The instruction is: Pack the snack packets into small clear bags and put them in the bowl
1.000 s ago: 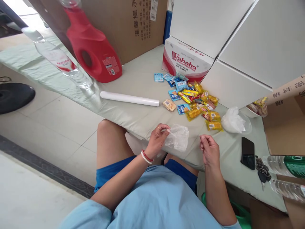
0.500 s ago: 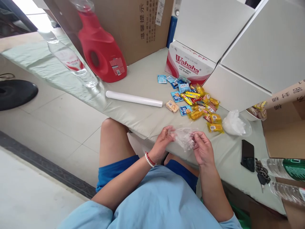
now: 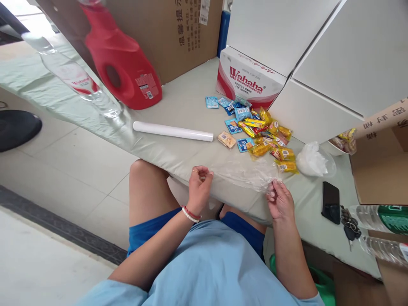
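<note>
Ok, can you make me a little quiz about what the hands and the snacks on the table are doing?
1. True or false: both hands pinch the clear plastic bag, stretched out between them.
2. Which thing lies nearest the white roll? A) the phone B) the red jug C) the keys
3. Fill in: the pile of snack packets lies in front of the white and red ____ marked Wahaha.

Key
1. True: the left hand and the right hand each hold one end.
2. B
3. box
</note>
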Demonstrator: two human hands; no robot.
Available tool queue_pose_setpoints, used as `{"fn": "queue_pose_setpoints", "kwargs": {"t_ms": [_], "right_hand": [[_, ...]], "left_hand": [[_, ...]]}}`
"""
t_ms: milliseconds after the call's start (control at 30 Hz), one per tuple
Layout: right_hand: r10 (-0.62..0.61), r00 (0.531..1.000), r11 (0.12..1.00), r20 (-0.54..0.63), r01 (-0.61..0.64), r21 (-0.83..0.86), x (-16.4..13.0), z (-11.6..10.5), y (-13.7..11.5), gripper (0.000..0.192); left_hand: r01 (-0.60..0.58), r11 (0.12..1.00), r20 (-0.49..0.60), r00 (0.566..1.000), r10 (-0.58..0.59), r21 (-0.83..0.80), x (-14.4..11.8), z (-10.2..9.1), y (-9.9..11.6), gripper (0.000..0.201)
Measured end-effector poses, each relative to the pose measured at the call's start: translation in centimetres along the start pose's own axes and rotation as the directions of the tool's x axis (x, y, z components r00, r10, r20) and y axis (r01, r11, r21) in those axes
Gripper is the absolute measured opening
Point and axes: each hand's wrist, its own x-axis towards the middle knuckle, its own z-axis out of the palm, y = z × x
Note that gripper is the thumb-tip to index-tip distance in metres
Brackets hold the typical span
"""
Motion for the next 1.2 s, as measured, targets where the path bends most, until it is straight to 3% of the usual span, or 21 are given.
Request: {"fn": "queue_pose_setpoints", "kwargs": {"t_ms": [67, 167, 267, 333, 400, 467, 533, 633, 667, 767, 867, 933, 967, 1033, 1100, 1167, 1200], "right_hand": [[-0.020, 0.999, 1.000, 0.034, 0.020, -0.008, -0.5, 0.4, -0.4, 0.045], [-0.001, 0.989, 0.997, 0.146, 0.012, -0.070, -1.1, 0.8, -1.5, 0.041], [0.052, 0.963, 0.988, 0.264, -0.012, -0.152, -1.3, 0.9, -2.6, 0.038], [0.078, 0.946, 0.982, 0.315, -0.019, -0.187, -1.4, 0.6, -2.9, 0.037], [0.105, 0.939, 0.978, 0.328, -0.036, -0.207, -1.3, 0.2, -3.0, 0.038], [0.126, 0.948, 0.974, 0.293, -0.062, -0.218, -1.2, -0.5, -2.9, 0.041], [0.124, 0.970, 0.972, 0.210, -0.075, -0.224, -1.0, -1.6, -2.6, 0.045], [0.070, 0.996, 0.968, 0.053, -0.054, -0.244, -0.6, -3.5, -2.2, 0.052], [0.049, 0.999, 0.966, 0.009, -0.046, -0.256, -0.5, -4.1, -2.1, 0.054], [0.008, 0.998, 0.951, -0.069, -0.029, -0.308, -0.2, -5.5, -1.7, 0.057], [-0.024, 0.997, 0.918, -0.071, -0.006, -0.397, 0.5, -6.0, -1.5, 0.059], [-0.052, 0.998, 0.876, -0.040, 0.027, -0.481, 1.1, -5.8, -1.4, 0.059], [-0.070, 0.997, 0.847, -0.015, 0.051, -0.529, 1.5, -5.7, -1.3, 0.058], [-0.105, 0.993, 0.778, 0.046, 0.111, -0.619, 2.2, -5.3, -1.3, 0.054], [-0.116, 0.987, 0.715, 0.114, 0.162, -0.680, 2.8, -4.9, -1.3, 0.051], [-0.095, 0.979, 0.675, 0.180, 0.196, -0.711, 3.4, -4.4, -1.5, 0.047], [-0.074, 0.974, 0.658, 0.216, 0.210, -0.723, 3.7, -4.3, -1.7, 0.044]], "left_hand": [[-0.281, 0.941, 0.035, 0.959, 0.280, 0.187, -0.7, -0.1, 1.0, 0.024], [-0.596, 0.763, 0.268, 0.800, 0.537, 0.250, -0.7, 0.4, 2.9, 0.038], [-0.715, 0.661, 0.419, 0.685, 0.596, 0.229, 1.9, 2.4, 4.1, 0.063], [-0.711, 0.662, 0.534, 0.665, 0.522, 0.238, 4.6, 4.5, 4.1, 0.083], [-0.635, 0.704, 0.646, 0.688, 0.330, 0.317, 7.2, 6.8, 3.6, 0.100], [-0.512, 0.735, 0.704, 0.707, 0.067, 0.444, 8.9, 9.0, 2.9, 0.101], [-0.459, 0.732, 0.724, 0.687, -0.068, 0.503, 9.4, 10.3, 2.2, 0.073], [-0.428, 0.739, 0.696, 0.714, -0.077, 0.520, 8.4, 10.3, 1.4, 0.020], [-0.409, 0.746, 0.670, 0.739, -0.068, 0.526, 8.0, 9.8, 1.3, 0.014], [-0.325, 0.766, 0.555, 0.830, -0.050, 0.555, 7.2, 7.1, 0.7, 0.025], [-0.211, 0.788, 0.423, 0.903, -0.069, 0.579, 6.8, 3.2, -0.1, 0.036], [-0.072, 0.829, 0.268, 0.958, -0.097, 0.555, 6.4, 0.5, -0.3, 0.033], [-0.050, 0.827, 0.183, 0.981, -0.064, 0.559, 6.1, -0.7, -0.2, 0.035], [-0.128, 0.775, 0.042, 0.991, 0.130, 0.619, 5.4, -2.5, 0.8, 0.040], [-0.339, 0.657, 0.075, 0.916, 0.395, 0.673, 4.7, -3.1, 2.6, 0.034], [-0.614, 0.512, 0.337, 0.775, 0.535, 0.601, 4.4, -2.4, 4.8, 0.021], [-0.733, 0.449, 0.512, 0.679, 0.526, 0.511, 4.5, -1.6, 5.8, 0.019]]}}
